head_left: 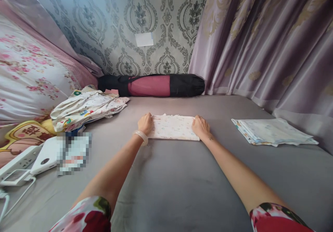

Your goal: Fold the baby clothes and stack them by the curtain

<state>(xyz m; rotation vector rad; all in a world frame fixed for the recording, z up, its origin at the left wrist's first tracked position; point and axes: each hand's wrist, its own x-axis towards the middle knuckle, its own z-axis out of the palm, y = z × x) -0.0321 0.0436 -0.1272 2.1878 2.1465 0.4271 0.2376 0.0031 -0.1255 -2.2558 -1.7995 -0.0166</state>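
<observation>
A white cloth [173, 127] with a faint print lies folded into a flat rectangle on the grey sheet. My left hand [145, 123] is closed on its left edge, and a pale bangle [142, 137] circles that wrist. At the opposite edge, my right hand [201, 127] is closed on the cloth's right end. The fingertips of both hands are mostly hidden from me. Ruffled fabric shows along the far edge of the cloth.
Folded cloths [273, 131] lie stacked at right. A loose pile of printed clothes [90, 107] is at left, near a power strip [22, 159] and a white device [49, 154] with cables. A black-and-red rolled bag [149, 85] lies along the wall; curtains [249, 41] hang at right.
</observation>
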